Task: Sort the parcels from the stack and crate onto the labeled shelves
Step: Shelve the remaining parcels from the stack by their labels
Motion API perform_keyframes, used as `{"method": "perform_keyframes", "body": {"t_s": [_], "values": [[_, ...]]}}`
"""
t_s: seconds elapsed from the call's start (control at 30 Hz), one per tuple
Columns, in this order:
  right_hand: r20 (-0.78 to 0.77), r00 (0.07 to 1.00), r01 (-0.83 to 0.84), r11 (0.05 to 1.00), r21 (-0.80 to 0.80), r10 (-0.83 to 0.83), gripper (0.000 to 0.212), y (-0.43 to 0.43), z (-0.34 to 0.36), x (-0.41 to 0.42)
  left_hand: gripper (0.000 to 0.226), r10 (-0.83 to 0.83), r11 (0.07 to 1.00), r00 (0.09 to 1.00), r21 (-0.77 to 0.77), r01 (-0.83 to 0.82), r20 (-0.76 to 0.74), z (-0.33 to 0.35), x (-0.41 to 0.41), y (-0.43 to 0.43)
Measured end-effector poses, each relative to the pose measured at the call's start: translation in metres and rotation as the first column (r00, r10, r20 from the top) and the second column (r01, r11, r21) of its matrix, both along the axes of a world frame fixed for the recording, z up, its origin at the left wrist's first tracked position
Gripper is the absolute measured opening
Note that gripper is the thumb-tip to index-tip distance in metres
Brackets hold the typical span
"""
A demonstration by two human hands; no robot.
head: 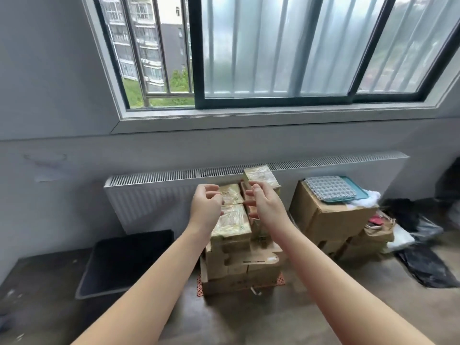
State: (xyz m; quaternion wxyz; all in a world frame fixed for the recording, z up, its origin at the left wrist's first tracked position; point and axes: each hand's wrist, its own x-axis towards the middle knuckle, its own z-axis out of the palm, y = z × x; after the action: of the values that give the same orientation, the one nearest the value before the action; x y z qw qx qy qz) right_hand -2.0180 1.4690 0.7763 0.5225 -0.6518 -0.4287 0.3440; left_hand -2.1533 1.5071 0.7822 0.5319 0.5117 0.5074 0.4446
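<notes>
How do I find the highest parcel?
Look below the big window to the white radiator. A stack of cardboard boxes stands before its middle. The top parcel sits back right, shiny with tape, reaching higher than the taped parcels beside it.

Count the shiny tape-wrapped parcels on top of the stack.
3: a near parcel beside the left hand; a rear parcel directly behind it; a raised parcel beyond the right hand. Others may be hidden.

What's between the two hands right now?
Head view: the tape-wrapped parcels atop the stack show in the gap between the left hand and right hand; nothing else.
</notes>
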Motion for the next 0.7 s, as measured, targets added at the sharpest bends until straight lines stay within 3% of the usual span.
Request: {"method": "perform_keyframes", "body": {"t_s": [0.33, 0.7], "values": [[0.080, 0.997, 0.018, 0.995, -0.093, -0.010, 0.025, 0.143, -0.030, 0.099, 0.020, 0.029, 0.997, 0.997, -0.067, -0.024, 0.075, -0.040, 0.096, 0.148], [0.113, 0.993, -0.016, 0.974, -0.224, 0.042, 0.027, 0.257, -0.075, 0.180, 0.020, -0.005, 0.978, 1.000, -0.210, 0.008, 0.019, -0.098, 0.178, 0.260]]}}
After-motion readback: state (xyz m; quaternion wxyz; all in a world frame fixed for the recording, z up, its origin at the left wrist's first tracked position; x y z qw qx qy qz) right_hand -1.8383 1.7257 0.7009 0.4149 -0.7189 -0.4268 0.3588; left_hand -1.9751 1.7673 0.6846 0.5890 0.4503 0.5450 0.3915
